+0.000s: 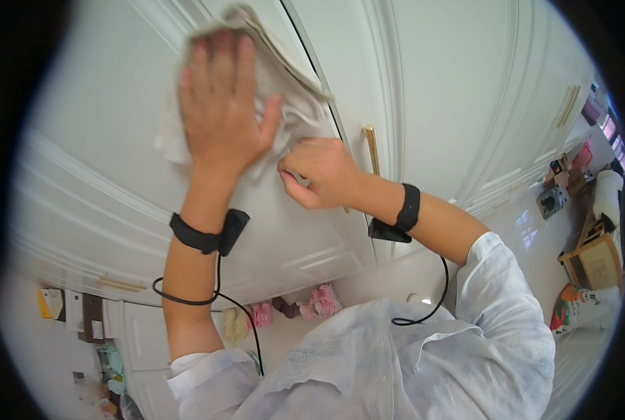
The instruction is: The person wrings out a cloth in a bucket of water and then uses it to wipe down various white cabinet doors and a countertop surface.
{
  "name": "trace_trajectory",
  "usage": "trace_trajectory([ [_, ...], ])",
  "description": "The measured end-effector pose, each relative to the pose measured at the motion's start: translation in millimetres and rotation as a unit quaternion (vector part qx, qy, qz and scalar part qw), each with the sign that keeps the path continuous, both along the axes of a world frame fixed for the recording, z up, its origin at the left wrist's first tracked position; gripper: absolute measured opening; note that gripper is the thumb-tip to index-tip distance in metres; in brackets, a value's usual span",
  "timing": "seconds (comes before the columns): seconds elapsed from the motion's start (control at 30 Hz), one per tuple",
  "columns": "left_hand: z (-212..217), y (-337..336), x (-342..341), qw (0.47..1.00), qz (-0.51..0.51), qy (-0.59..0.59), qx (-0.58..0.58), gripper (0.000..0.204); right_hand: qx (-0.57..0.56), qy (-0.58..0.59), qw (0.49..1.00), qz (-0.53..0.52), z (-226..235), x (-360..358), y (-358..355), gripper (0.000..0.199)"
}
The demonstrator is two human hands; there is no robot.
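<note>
A beige cloth (295, 80) lies bunched against a white cabinet door (116, 91). My left hand (221, 105) presses on it, palm down with fingers stretched out. Beside the cloth's lower right edge, my right hand (319, 171) is closed with its fingers curled in. Whatever it grips is hidden behind the knuckles; a small gold end shows just below the wrist. A gold bar handle (371, 148) stands on the neighbouring door, right of the dark gap and close to my right wrist. Each wrist wears a black strap with a small box and cable.
More white panelled doors (452, 84) stretch to the right, with another gold handle (568, 106). Pink shoes (323, 301) stand on the floor at the cabinet's foot. Boxes (92, 318) are at lower left; a wooden piece of furniture (595, 262) and a printed bag (571, 308) stand at right.
</note>
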State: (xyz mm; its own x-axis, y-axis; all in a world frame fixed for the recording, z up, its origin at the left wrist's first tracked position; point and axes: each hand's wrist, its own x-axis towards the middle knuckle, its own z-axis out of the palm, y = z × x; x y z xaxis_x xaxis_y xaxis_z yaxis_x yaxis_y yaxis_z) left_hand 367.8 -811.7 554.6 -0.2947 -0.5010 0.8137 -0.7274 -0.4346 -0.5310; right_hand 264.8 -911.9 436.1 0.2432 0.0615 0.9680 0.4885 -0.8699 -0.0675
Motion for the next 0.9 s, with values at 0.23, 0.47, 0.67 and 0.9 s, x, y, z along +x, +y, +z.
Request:
trace_trajectory([
  [0.23, -20, 6, 10, 0.999, 0.027, 0.021, 0.003, 0.073, -0.004, 0.008, 1.000, 0.015, -7, 3, -9, 0.008],
  [0.47, 190, 24, 59, 0.967, 0.147, -0.055, -0.201, 0.070, 0.015, -0.058, 0.998, -0.018, -6, 10, 18, 0.009],
  [0.67, 179, -39, 28, 0.971, 0.029, -0.157, -0.175, 0.067, 0.004, -0.041, 0.999, -0.021, -18, 10, 3, 0.008],
  [0.9, 117, -25, -22, 0.999, 0.020, -0.032, -0.021, 0.068, -0.049, 0.101, 0.993, -0.040, 12, -12, -8, 0.018],
])
